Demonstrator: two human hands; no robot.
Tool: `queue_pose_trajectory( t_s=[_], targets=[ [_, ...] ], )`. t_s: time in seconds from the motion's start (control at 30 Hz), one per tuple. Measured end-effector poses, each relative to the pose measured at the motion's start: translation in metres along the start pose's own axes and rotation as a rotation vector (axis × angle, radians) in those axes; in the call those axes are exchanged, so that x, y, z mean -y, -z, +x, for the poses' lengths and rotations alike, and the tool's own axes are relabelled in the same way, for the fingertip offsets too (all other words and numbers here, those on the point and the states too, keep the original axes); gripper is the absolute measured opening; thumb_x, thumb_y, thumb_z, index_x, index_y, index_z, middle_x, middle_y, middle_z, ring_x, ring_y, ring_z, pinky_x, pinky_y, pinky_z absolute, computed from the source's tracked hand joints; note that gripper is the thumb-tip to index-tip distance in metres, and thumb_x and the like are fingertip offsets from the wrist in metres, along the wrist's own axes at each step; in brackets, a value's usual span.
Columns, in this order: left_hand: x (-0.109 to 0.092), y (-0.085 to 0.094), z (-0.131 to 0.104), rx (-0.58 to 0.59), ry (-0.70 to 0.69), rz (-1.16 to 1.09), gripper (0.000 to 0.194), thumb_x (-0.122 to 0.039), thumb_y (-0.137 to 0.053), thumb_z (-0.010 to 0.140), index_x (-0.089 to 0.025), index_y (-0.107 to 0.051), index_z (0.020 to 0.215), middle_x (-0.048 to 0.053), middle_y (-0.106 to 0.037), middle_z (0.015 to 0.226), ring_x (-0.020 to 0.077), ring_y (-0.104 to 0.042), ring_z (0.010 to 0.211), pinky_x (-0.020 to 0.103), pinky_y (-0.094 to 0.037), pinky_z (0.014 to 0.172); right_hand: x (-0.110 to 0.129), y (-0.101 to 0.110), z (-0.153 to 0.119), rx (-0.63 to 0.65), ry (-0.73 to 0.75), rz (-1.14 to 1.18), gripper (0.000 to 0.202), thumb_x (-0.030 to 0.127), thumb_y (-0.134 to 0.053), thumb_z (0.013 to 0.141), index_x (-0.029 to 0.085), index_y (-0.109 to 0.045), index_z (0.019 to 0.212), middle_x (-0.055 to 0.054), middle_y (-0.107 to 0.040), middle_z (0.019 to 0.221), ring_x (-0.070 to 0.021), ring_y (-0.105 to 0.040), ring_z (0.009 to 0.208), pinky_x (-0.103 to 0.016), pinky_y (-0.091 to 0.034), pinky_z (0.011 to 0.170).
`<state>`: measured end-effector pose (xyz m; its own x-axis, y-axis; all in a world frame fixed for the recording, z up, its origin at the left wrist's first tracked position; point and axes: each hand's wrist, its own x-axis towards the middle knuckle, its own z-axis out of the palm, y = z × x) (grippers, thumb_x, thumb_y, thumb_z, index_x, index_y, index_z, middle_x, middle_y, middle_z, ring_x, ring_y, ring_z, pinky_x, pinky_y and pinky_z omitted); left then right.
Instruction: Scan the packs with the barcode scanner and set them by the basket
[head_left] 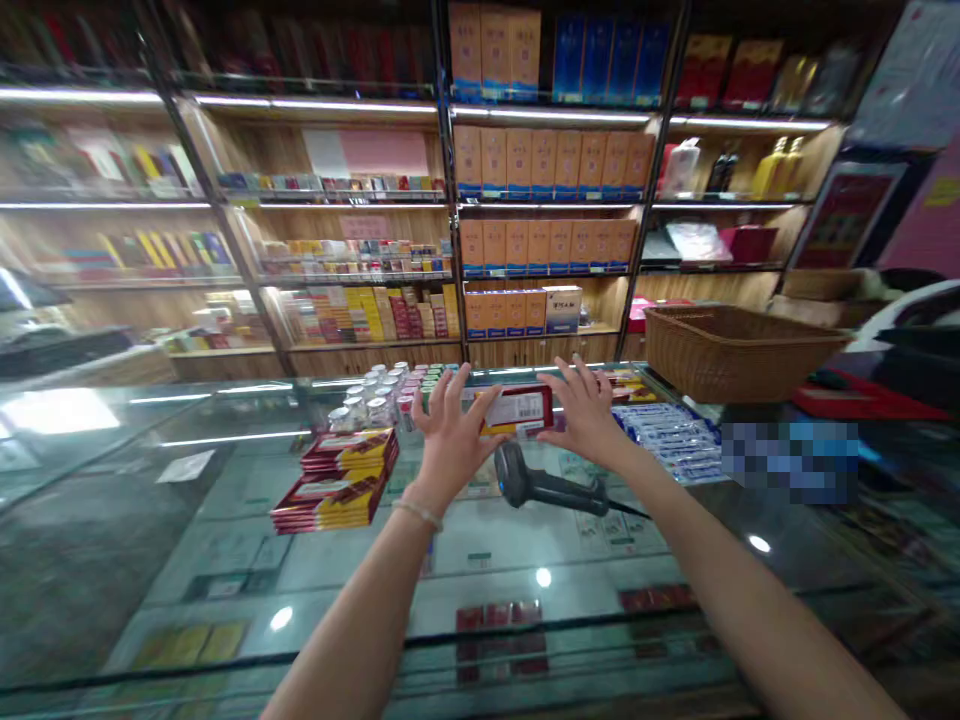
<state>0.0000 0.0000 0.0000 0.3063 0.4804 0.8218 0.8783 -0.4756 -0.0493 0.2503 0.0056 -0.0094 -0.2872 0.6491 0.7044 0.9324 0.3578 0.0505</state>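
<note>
My left hand (450,432) and my right hand (585,415) are at the two ends of a red-and-yellow snack packet (519,408), whose white barcode label faces me. Thumb and index finger of each hand frame its ends, while the other fingers are spread upward. Whether more packets lie beneath it, I cannot tell. Just in front lies a black handheld barcode scanner (551,487), its cable running right under my right forearm. Left of my left hand, similar red-and-yellow packets (337,480) lie in overlapping stacks on the glass counter (495,570).
Behind my left hand stand several small lidded jars (367,400). Blue-and-white packets (667,440) lie right of my right hand, with a brown wicker basket (739,350) beyond. Shelves of boxed goods (547,245) line the back wall. A paper slip (186,466) lies at left.
</note>
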Motion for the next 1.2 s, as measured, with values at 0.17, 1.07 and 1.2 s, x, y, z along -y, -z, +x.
queue_pose_trajectory(
  t_s=[0.17,1.07,1.2],
  targets=[
    [-0.005,-0.001,0.001,0.017,-0.002,-0.016,0.071,-0.054,-0.089,0.073,-0.038,-0.065,0.138,0.013,-0.039,0.167,0.0408,-0.034,0.153,0.063,-0.006,0.126,-0.006,0.004,-0.006,-0.003,-0.005,0.009,0.072,0.049,-0.084,0.08,0.029,-0.055,0.142,-0.014,-0.04,0.167,-0.0397,-0.025,0.158,-0.068,-0.02,0.122],
    [-0.025,0.008,0.002,0.127,0.014,-0.069,0.075,-0.042,-0.09,0.074,-0.039,-0.062,0.143,0.014,-0.036,0.168,0.0409,-0.032,0.154,0.066,-0.01,0.126,0.032,0.053,-0.013,-0.133,0.173,0.304,0.064,0.051,-0.078,0.08,0.028,-0.054,0.135,-0.011,-0.032,0.171,-0.0357,-0.014,0.162,-0.067,-0.021,0.125],
    [-0.022,0.01,0.004,0.138,0.018,-0.066,0.076,-0.044,-0.085,0.08,-0.038,-0.056,0.149,0.015,-0.032,0.17,0.0414,-0.031,0.155,0.069,-0.011,0.125,0.028,0.048,-0.011,-0.194,0.129,0.251,0.061,0.056,-0.073,0.084,0.027,-0.054,0.134,-0.012,-0.031,0.171,-0.0372,-0.016,0.162,-0.067,-0.022,0.124]
  ],
)
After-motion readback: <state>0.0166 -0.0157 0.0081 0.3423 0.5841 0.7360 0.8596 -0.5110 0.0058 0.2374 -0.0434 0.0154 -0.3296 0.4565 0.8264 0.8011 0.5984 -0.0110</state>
